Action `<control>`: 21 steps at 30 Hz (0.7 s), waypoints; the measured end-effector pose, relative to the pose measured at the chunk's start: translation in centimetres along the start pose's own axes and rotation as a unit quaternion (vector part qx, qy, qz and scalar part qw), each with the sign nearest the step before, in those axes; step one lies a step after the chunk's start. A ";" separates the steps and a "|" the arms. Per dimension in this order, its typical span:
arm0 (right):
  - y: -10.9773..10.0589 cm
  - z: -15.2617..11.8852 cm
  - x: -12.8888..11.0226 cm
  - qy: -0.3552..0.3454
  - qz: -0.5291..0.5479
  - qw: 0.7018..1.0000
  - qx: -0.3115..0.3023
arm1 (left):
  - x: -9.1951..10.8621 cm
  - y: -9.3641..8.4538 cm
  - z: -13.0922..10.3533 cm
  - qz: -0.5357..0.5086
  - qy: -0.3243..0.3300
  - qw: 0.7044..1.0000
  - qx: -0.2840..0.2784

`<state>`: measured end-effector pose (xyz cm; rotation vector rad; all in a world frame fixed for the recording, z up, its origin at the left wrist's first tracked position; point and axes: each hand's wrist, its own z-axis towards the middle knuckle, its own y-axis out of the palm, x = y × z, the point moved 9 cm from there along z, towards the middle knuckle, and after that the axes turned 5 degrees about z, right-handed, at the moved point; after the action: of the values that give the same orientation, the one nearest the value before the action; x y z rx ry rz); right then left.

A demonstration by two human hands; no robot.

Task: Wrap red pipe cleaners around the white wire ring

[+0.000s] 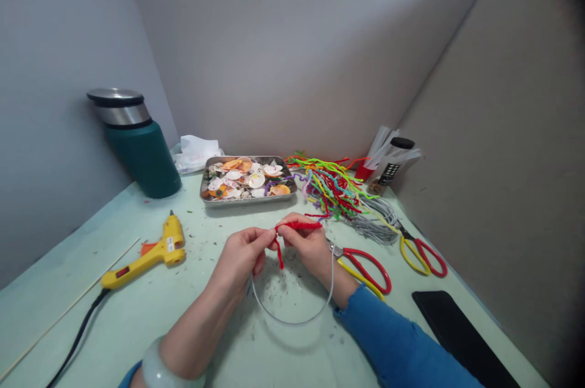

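A thin grey wire hoop (292,323) hangs between my hands above the table, its lower arc facing me. Red pipe cleaner (299,225) lies along the hoop's top, with one short end dangling below the fingertips. My left hand (247,252) pinches the red pipe cleaner at its left part, thumb against fingers. My right hand (306,245) is closed on the same pipe cleaner just to the right, thumb on top. The fingertips of both hands nearly meet. Part of the hoop is hidden behind the fingers.
Around the hands are a yellow glue gun (159,257), a green bottle (144,153), a tray of shells (249,200), coloured pipe cleaners (333,187), grey wire (377,226), two pairs of scissors (372,269) (423,254), a black flat object (461,333) and a jar (390,169).
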<state>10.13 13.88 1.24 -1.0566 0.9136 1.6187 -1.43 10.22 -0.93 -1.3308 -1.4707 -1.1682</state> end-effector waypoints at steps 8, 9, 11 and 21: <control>-0.1 0.0 0.2 0.009 0.017 1.000 0.004 | -0.2 0.1 0.1 -0.019 0.000 1.000 -0.013; -0.1 0.0 0.2 0.012 0.020 1.000 0.004 | -0.3 0.2 0.1 -0.032 -0.002 0.999 -0.022; -0.1 -0.1 0.3 0.019 0.026 0.999 0.005 | -0.5 0.4 0.2 -0.057 -0.008 0.997 -0.041; 0.2 0.0 -0.3 0.007 0.030 0.999 -0.014 | -0.9 1.4 0.0 -0.069 -0.041 0.992 -0.100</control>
<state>10.02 13.74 1.57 -1.0706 0.9426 1.6791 0.04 9.98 -1.67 -1.4453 -1.5568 -1.3955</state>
